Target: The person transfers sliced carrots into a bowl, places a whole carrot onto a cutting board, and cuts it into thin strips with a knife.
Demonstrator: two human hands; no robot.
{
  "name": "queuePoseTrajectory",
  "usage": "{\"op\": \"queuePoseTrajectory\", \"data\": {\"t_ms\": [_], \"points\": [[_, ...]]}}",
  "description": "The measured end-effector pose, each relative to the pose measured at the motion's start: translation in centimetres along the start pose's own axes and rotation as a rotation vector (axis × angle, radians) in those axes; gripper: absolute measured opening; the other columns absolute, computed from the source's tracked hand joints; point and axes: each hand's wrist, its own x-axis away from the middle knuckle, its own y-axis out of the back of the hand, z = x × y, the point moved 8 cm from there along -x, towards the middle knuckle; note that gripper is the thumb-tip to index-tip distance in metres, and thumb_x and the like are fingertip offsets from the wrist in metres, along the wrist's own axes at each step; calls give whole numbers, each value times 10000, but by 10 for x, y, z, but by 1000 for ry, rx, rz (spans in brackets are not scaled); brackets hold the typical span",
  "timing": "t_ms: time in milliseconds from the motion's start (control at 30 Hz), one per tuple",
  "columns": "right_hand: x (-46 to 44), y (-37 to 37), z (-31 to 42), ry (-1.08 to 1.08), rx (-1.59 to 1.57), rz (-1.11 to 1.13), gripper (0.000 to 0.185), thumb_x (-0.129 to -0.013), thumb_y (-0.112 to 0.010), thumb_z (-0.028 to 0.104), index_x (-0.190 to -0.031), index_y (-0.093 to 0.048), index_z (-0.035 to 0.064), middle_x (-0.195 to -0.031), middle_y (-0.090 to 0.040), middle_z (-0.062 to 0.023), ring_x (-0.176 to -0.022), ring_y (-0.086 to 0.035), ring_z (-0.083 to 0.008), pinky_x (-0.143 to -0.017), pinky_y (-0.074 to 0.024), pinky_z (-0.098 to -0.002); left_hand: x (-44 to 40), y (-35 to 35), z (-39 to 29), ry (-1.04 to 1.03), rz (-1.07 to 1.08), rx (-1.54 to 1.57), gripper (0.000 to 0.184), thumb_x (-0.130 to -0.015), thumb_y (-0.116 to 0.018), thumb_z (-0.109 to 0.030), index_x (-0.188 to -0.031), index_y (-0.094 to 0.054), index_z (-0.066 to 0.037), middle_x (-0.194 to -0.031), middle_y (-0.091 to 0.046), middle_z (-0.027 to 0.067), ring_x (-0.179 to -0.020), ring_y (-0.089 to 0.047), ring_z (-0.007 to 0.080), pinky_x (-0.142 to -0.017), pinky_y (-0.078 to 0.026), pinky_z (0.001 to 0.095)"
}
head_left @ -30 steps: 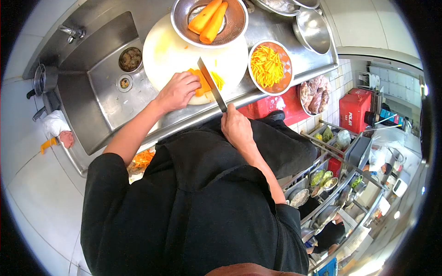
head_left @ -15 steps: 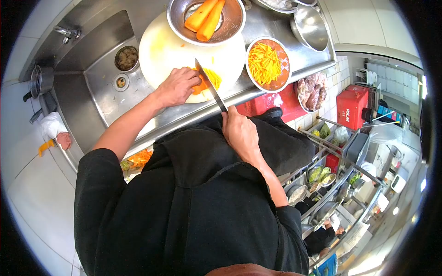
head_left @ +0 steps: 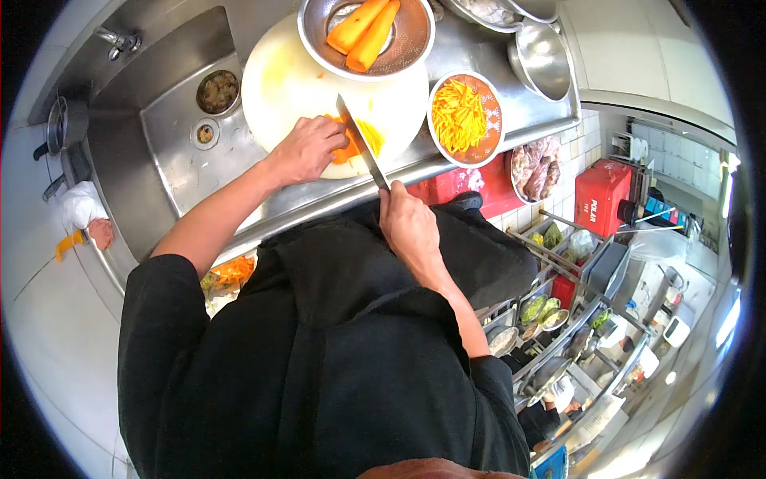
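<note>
My right hand (head_left: 408, 223) is wrapped round the handle of a knife (head_left: 361, 142), whose blade lies across the round white cutting board (head_left: 275, 104). Beside the blade, the curled fingers of my left hand (head_left: 308, 150) press on a piece of orange carrot (head_left: 346, 151), partly hidden under them. Thin carrot strips (head_left: 369, 137) lie on the board on the other side of the blade. A metal colander (head_left: 408, 49) with two peeled carrots (head_left: 363, 33) rests over the board's far edge. To the right a bowl (head_left: 493, 120) holds many carrot strips (head_left: 458, 116).
A steel sink (head_left: 179, 164) with a strainer of scraps (head_left: 218, 92) is on the left. Metal bowls (head_left: 539, 60) stand at the back right. Below the counter's right end are a red container (head_left: 447, 185) and a bowl of meat (head_left: 535, 168). Another person (head_left: 539, 421) is beyond the racks.
The knife has shifted left towards my left hand, and less of the carrot piece shows. Both hands keep their grips. The whole view has shifted slightly.
</note>
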Motion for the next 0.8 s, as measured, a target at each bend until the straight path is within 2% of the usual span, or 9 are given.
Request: {"op": "queuePoseTrajectory", "data": {"t_ms": [167,367,533,700,800], "points": [[-9,-35,-10,24,-40,-57,253,-1041,-569,234,-959,-609,-1,-692,-685,-254,-670,-707,-448,-626,-580,-549,-1,1,-2,-13,-30,11,346,-800,-736,-113,-1134,-646,-96,-1246,-603,79,-1170,-550,291,-952,-426,465],[-1,-3,-3,0,13,29,260,-1041,-567,241,-956,-611,-1,-717,-696,-256,-674,-716,-437,-625,-586,-544,4,-3,0,-19,-68,13,359,-803,-731,-110,-1152,-649,-95,-1249,-607,78,-1193,-551,287,-965,-426,465],[-10,-31,-8,-9,-10,-4,281,-1039,-569,257,-956,-612,-8,-717,-698,-258,-682,-720,-437,-635,-589,-543,2,-1,-1,7,-54,17,339,-815,-721,-112,-1148,-660,-93,-1242,-611,71,-1191,-556,281,-974,-421,461],[-3,-4,-1,-10,-16,23,270,-1036,-570,249,-945,-609,-2,-712,-696,-261,-702,-726,-430,-642,-589,-535,1,2,-2,5,-57,17,326,-820,-720,-112,-1140,-664,-92,-1230,-611,67,-1180,-560,273,-972,-413,454],[0,-16,-5,-40,-45,48,261,-1037,-570,247,-958,-611,2,-714,-693,-268,-713,-724,-441,-665,-583,-554,4,1,-3,-4,-79,39,314,-826,-718,-112,-1135,-662,-91,-1228,-612,68,-1179,-562,271,-971,-413,449]]}}
